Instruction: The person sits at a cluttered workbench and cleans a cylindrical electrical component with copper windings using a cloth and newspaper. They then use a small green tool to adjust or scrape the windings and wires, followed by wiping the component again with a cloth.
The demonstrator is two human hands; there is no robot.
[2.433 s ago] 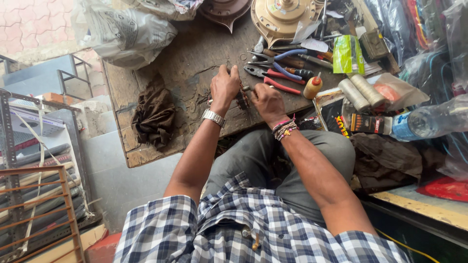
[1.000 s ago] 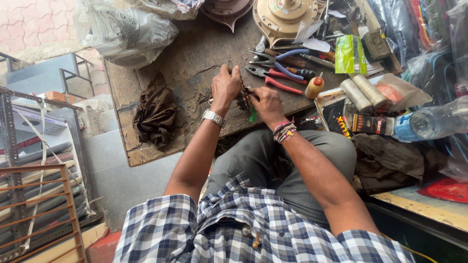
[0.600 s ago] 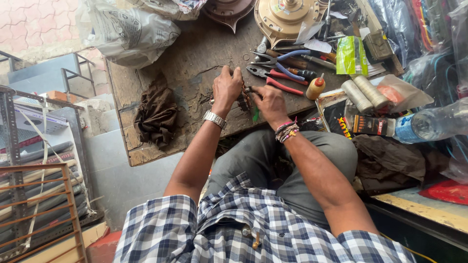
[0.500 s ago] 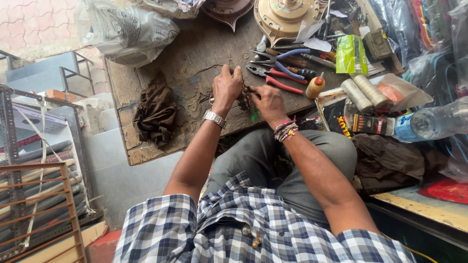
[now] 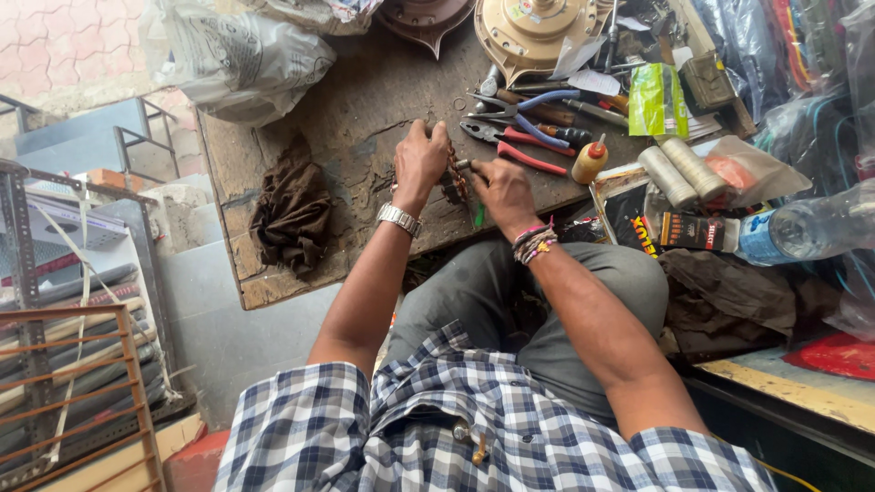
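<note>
A person in a checked shirt (image 5: 456, 428) and grey trousers sits at a worn wooden workbench (image 5: 365, 109), seen from above. Both bare hands meet at the bench's near edge over a small copper coil (image 5: 453, 178). The left hand (image 5: 421, 162), with a metal watch (image 5: 398, 218) on its wrist, is closed around the coil's left side and steadies it. The right hand (image 5: 504, 187), thread bands at the wrist, pinches a thin tool against the coil's right side; the tool is too small to make out. Doing this well seems to call for a firm left hold and small, careful movements of the right fingertips, so the fine wire does not snag. Left of the coil lies a dark brown rag (image 5: 293, 211). Just beyond the coil lie red-handled pliers (image 5: 510, 146), then blue-handled pliers (image 5: 519, 107) and a small glue bottle (image 5: 591, 160). Farthest back sit a cream motor housing (image 5: 533, 32) and a plastic bag (image 5: 237, 55)
</note>
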